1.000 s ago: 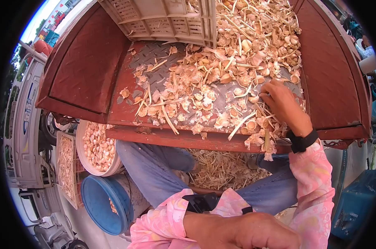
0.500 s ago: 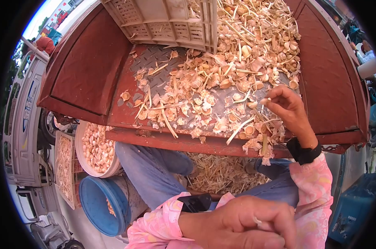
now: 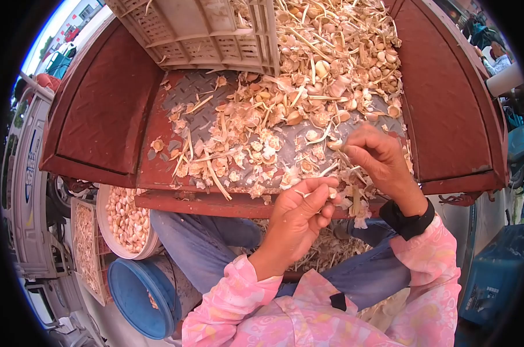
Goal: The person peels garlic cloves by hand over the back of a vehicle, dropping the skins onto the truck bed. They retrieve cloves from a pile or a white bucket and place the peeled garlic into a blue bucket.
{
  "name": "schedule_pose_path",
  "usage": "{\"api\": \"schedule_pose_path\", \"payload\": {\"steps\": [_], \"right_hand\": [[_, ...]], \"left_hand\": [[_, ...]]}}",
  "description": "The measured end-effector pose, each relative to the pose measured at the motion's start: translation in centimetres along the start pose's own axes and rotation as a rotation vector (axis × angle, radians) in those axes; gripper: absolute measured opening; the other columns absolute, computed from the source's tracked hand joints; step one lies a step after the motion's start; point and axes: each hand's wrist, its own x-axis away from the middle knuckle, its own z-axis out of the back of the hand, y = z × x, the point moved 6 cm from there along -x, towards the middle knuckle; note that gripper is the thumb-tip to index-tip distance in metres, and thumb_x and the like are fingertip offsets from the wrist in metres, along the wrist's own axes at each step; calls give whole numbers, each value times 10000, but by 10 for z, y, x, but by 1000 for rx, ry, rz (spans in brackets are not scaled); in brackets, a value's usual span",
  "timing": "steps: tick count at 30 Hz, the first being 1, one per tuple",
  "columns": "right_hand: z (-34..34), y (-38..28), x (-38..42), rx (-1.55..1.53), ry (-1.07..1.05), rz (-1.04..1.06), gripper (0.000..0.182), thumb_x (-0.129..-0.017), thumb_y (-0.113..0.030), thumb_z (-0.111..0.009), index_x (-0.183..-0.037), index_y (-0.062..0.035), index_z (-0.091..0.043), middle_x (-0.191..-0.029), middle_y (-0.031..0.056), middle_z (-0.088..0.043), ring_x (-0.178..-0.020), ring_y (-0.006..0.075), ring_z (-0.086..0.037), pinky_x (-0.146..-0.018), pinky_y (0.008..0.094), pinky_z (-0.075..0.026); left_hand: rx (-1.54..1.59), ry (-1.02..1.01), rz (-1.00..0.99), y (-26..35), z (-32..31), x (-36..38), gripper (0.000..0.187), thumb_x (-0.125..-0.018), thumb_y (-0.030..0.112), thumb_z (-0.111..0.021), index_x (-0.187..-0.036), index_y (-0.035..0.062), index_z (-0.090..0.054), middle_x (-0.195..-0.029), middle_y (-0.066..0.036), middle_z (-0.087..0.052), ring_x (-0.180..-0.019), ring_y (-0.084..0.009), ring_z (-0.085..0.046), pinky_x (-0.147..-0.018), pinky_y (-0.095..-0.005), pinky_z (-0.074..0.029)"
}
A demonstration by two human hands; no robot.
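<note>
My left hand (image 3: 301,220) is closed over the front edge of the red truck bed, with a small pale garlic clove (image 3: 332,192) between thumb and fingers. To its upper right, my right hand (image 3: 378,161) is bent with thumb and forefinger pinched near a garlic clove (image 3: 334,144); whether it grips that clove is hard to tell. Peeled skins, stems and loose cloves (image 3: 308,95) are heaped across the metal bed (image 3: 198,87), thickest at the top right.
A plastic crate (image 3: 207,37) stands tilted at the top. At the left are a white bucket of cloves (image 3: 125,220), a blue bucket (image 3: 140,298) and a crate of garlic (image 3: 86,246). Red side panels (image 3: 447,98) flank the bed. Another person (image 3: 497,61) is at far right.
My left hand has moved up and away from the camera to the bed's edge, close to my right hand. My right hand has shifted slightly left and down. The whole view has shifted a little.
</note>
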Motion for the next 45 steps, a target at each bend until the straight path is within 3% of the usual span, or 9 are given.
{"api": "schedule_pose_path", "payload": {"steps": [5,9,12,16,25,34,39,42,45], "right_hand": [[-12,19,-13,586,-85,108,105,-772,-23,-614,-857,-30,-553,-799,117,-533,-733,279,-547,-653,343,-431],[-17,17,-14,655,-160,44,82,-760,-31,-582,-786,-5,-508,-790,171,-537,-751,383,-539,-650,427,-434],[-4,30,-8,628,-16,149,85,-785,-32,-581,-846,-8,-527,-770,112,-549,-695,285,-580,-619,375,-445],[9,52,2,-45,-110,-369,162,-838,-41,-595,-990,-14,-548,-835,-27,-551,-722,43,-555,-624,220,-443],[64,70,-2,-269,369,-333,128,-877,-105,-545,-987,-39,-556,-873,3,-574,-730,83,-598,-620,205,-486],[86,101,-17,489,358,-240,163,-835,-89,-509,-950,5,-577,-820,159,-600,-768,250,-592,-707,352,-463],[67,104,-21,212,192,-385,200,-891,-118,-524,-1065,-38,-581,-951,26,-610,-779,94,-551,-684,239,-456],[61,87,-18,-176,252,-505,254,-894,-95,-504,-1136,-32,-546,-1058,41,-593,-899,109,-559,-752,241,-464],[41,72,-17,-491,71,-444,306,-908,-88,-441,-1203,-28,-500,-1146,53,-556,-1059,138,-546,-829,239,-447]], "left_hand": [[-122,-423,228,17,-91,70,228,-897,116,-541,-1032,-66,-571,-906,-180,-568,-711,-165,-546,-584,-227,-436],[79,-775,-80,18,-130,97,213,-850,45,-619,-1029,-70,-618,-934,-151,-622,-828,-204,-597,-703,-270,-461],[98,-788,-66,18,-130,102,223,-840,35,-630,-1039,-65,-619,-939,-151,-622,-840,-205,-600,-720,-271,-465],[94,-767,-107,21,-135,108,201,-841,34,-627,-1018,-62,-624,-938,-148,-621,-843,-206,-601,-723,-276,-466],[103,-791,-89,25,-125,96,206,-843,17,-616,-1036,-57,-608,-1000,-160,-602,-892,-237,-592,-760,-278,-454],[-450,560,-784,212,112,158,287,-905,108,-533,-1135,-57,-487,-934,-124,-540,-636,-48,-439,-499,-162,-373],[-994,1236,-475,261,278,236,325,-889,105,-535,-1187,-27,-526,-1106,-121,-573,-882,-139,-571,-744,-252,-468],[-2246,1277,-569,264,259,240,348,-897,119,-524,-1219,-15,-517,-1159,-110,-567,-1002,-176,-563,-844,-286,-454],[-1341,931,-825,223,149,176,326,-896,137,-531,-1184,-16,-539,-1136,-107,-574,-995,-162,-560,-848,-280,-452]]}}
